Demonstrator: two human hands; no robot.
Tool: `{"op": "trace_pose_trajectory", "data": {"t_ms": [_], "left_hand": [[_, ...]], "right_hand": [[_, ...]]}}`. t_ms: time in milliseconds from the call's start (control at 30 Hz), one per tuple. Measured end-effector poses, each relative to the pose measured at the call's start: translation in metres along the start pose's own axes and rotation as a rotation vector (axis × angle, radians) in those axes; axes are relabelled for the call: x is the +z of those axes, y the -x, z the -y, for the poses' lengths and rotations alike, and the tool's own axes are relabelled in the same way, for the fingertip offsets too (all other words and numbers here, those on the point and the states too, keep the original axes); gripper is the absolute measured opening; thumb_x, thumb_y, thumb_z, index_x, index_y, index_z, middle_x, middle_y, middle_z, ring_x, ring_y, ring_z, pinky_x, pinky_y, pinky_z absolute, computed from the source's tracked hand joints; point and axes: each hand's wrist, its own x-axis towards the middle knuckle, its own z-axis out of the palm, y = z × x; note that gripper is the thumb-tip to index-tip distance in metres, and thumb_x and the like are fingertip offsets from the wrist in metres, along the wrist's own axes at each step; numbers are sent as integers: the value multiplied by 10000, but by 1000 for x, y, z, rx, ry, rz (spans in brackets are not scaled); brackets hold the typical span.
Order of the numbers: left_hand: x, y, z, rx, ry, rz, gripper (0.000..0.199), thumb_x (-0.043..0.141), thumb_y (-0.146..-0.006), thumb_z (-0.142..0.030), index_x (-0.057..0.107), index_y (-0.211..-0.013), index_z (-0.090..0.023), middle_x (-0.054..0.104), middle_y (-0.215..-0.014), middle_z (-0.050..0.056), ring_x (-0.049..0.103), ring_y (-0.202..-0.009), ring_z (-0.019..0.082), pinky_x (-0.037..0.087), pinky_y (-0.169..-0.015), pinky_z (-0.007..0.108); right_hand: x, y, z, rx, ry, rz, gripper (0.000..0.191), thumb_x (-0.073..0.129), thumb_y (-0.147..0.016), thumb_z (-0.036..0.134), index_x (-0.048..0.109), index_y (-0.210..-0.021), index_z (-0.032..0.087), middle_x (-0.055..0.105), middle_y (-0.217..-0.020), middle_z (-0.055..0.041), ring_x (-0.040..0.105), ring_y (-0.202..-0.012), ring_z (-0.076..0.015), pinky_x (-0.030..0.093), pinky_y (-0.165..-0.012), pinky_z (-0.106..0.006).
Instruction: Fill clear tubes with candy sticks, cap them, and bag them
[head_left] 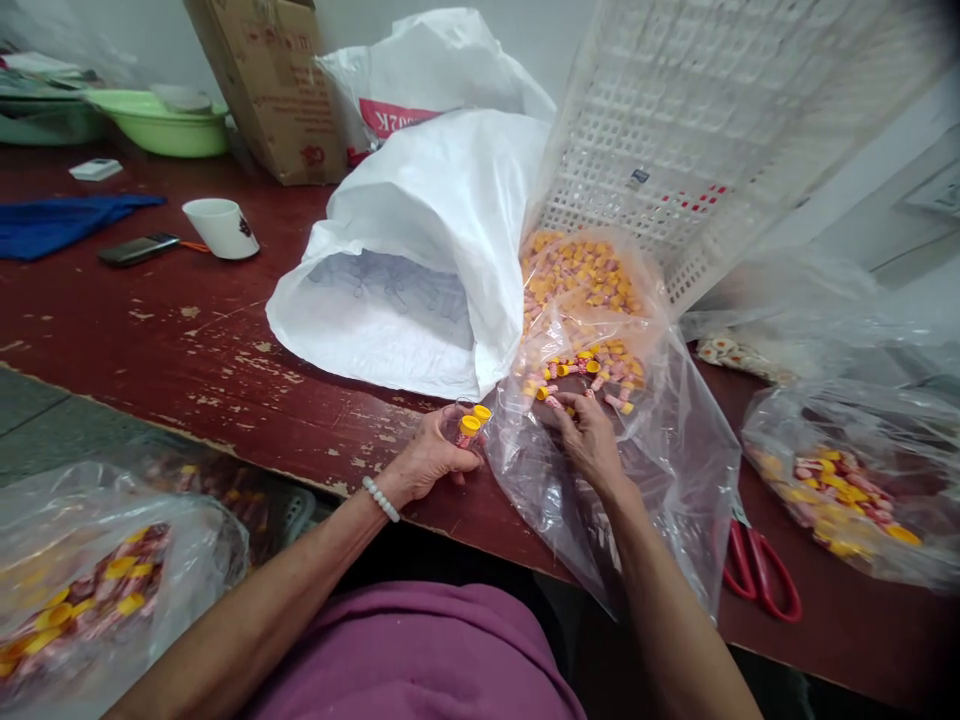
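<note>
In my left hand (433, 462), which wears a beaded bracelet (381, 499), I hold small pink pieces with yellow caps (469, 427); a thin clear loop shows beside them. My right hand (589, 435) reaches into the mouth of a clear plastic bag (645, 470), fingers bent at the nearest pink and yellow pieces (576, 366). Its fingertips are partly hidden, so what they hold cannot be made out. Many more such pieces (585, 275) fill the back of that bag. A white sack (450, 200) lies open to its left, with thin clear loops (390, 285) inside.
Red-handled scissors (763, 575) lie right of the bag, near another bag of pieces (847, 490). A white crate (652, 130) leans behind. At the left are a cup (220, 228), a phone (140, 249), a blue cloth (67, 222) and a cardboard box (274, 95). One more bag (97, 600) stands lower left.
</note>
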Motion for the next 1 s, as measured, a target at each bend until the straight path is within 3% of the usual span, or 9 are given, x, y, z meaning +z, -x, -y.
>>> {"op": "trace_pose_trajectory", "data": {"t_ms": [67, 200, 300, 433, 567, 633, 767, 900, 1000], "left_hand": [[3, -1, 2, 22, -55, 8, 464, 661, -496, -89, 528, -938, -141, 611, -799, 4, 533, -542, 97, 398, -360, 172], [7, -2, 5, 165, -227, 81, 367, 597, -506, -52, 574, -862, -138, 542, -688, -38, 448, -536, 67, 371, -440, 169], [9, -2, 4, 306, -364, 149, 293, 554, -515, -24, 576, -787, -130, 526, -677, -30, 453, -600, 84, 359, -524, 183], [8, 0, 3, 348, -392, 181, 266, 514, -518, -13, 538, -749, -144, 513, -688, -26, 444, -617, 93, 332, -532, 186], [13, 4, 3, 347, -484, 188, 224, 502, -518, -17, 528, -694, -153, 507, -653, -24, 431, -589, 96, 312, -516, 199], [20, 8, 3, 337, -552, 224, 214, 507, -507, -21, 545, -671, -154, 518, -617, -24, 424, -562, 97, 305, -502, 209], [25, 12, 3, 208, -395, 294, 290, 511, -468, -10, 575, -715, -147, 553, -627, -26, 436, -534, 88, 326, -472, 198], [7, 6, 5, 21, -139, 115, 328, 562, -487, -47, 560, -796, -156, 554, -650, -37, 423, -477, 72, 316, -370, 173], [-6, 0, 5, 13, -51, 57, 288, 615, -497, -60, 539, -761, -147, 578, -697, -12, 470, -511, 83, 358, -360, 174]], "right_hand": [[-13, 2, 28, -44, -112, -6, 223, 513, -881, 339, 640, -1006, 204, 643, -960, -74, 588, -895, -198, 465, -826, -378], [-26, 5, 84, -264, -233, 132, 174, 499, -897, 254, 636, -1002, 233, 619, -957, -52, 591, -918, -167, 484, -810, -317], [-27, 8, 99, -354, -220, 219, 202, 505, -897, 249, 606, -1071, 235, 636, -976, -48, 598, -923, -164, 490, -816, -310], [-26, 5, 87, -237, -261, 191, 294, 530, -886, 336, 559, -1164, 248, 642, -1083, -47, 603, -937, -172, 486, -853, -341], [-8, -4, 83, 1, -335, -137, 293, 416, -928, 370, 562, -1140, 230, 632, -1036, -60, 598, -898, -170, 502, -799, -347], [7, -6, 89, -49, -267, -211, 309, 456, -907, 371, 547, -1161, 221, 611, -1045, -80, 580, -916, -184, 496, -807, -357], [21, -8, 78, -213, -187, -123, 276, 453, -910, 328, 550, -1148, 230, 596, -1063, -77, 562, -965, -183, 465, -866, -352], [5, -22, 19, -6, 21, -252, 262, 361, -916, 241, 564, -1076, 203, 608, -1000, -75, 548, -947, -193, 445, -856, -373], [0, -33, -15, -64, 182, -19, 198, 481, -821, 175, 618, -963, 184, 633, -1006, -83, 536, -967, -221, 411, -893, -387]]}}
